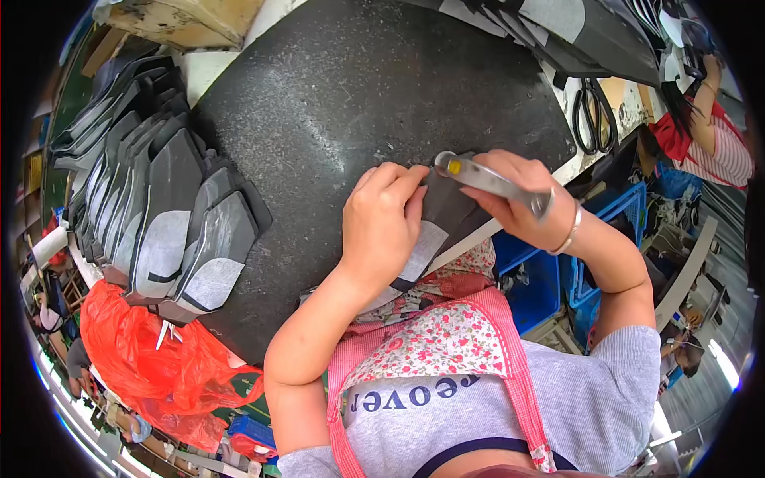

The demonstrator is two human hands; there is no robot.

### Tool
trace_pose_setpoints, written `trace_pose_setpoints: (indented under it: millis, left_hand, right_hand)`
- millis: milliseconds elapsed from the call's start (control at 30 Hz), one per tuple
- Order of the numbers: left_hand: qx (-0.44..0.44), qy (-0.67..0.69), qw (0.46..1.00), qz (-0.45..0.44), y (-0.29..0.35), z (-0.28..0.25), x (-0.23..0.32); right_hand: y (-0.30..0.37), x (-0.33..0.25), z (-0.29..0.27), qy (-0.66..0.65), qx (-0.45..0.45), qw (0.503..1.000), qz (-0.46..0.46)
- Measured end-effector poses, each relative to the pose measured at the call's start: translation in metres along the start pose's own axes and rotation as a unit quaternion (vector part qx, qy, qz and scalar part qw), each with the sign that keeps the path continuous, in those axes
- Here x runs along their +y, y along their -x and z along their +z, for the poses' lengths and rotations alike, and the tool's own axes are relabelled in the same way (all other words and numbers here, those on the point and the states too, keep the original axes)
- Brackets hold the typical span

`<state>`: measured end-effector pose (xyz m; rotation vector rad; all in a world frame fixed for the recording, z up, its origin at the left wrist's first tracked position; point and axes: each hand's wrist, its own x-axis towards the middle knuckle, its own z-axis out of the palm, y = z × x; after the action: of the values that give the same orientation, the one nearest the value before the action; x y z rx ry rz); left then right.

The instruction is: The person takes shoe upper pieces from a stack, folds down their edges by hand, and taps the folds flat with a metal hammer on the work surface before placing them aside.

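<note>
My right hand (532,199) is closed around a silver hammer (498,182) with a yellow spot near its round end. The hammer's handle is hidden, and its round end is over the far tip of a dark grey panel (448,205) with a light grey patch. Across from it, my left hand (382,211) has its fingers bent and pressed together at the panel's left edge, near that tip. The panel lies at the near edge of a round black work surface (319,119), close to my apron (434,338).
Stacked dark panels with light patches (163,207) stand on the left; more panels (550,32) lie at the far right. Black-handled scissors (594,115) rest at the right edge. A red plastic bag (159,350) hangs lower left. Blue crates (530,291) stand at right, with a co-worker (709,143) beyond.
</note>
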<state>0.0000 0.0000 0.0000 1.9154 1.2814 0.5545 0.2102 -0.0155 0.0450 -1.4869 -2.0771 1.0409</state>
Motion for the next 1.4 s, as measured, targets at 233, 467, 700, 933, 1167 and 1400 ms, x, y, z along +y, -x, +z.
trace_pose_setpoints:
  millis: [233, 467, 700, 933, 1167, 1400]
  left_hand:
    - [0.005, -0.046, 0.994, 0.099, 0.001, 0.0, -0.005]
    - [0.017, -0.13, 0.98, 0.152, 0.003, -0.002, -0.004]
    - [0.039, -0.103, 0.976, 0.189, 0.012, 0.002, -0.009]
    - [0.021, -0.122, 0.976, 0.18, 0.017, 0.001, -0.007]
    - [0.017, -0.087, 0.98, 0.177, 0.029, -0.003, -0.008]
    - [0.025, 0.051, 0.998, 0.038, 0.038, -0.01, -0.014]
  right_hand:
    - [-0.002, 0.002, 0.001, 0.022, 0.026, 0.999, 0.005]
    - [-0.005, 0.0, 0.005, 0.052, -0.03, 0.998, -0.032]
    - [-0.004, -0.002, 0.005, 0.09, -0.013, 0.994, -0.056]
    - [-0.006, -0.003, 0.002, 0.105, -0.12, 0.986, -0.051]
    - [-0.004, -0.004, 0.009, 0.096, -0.065, 0.992, -0.058]
    - [0.001, -0.009, 0.015, 0.124, -0.099, 0.985, -0.074]
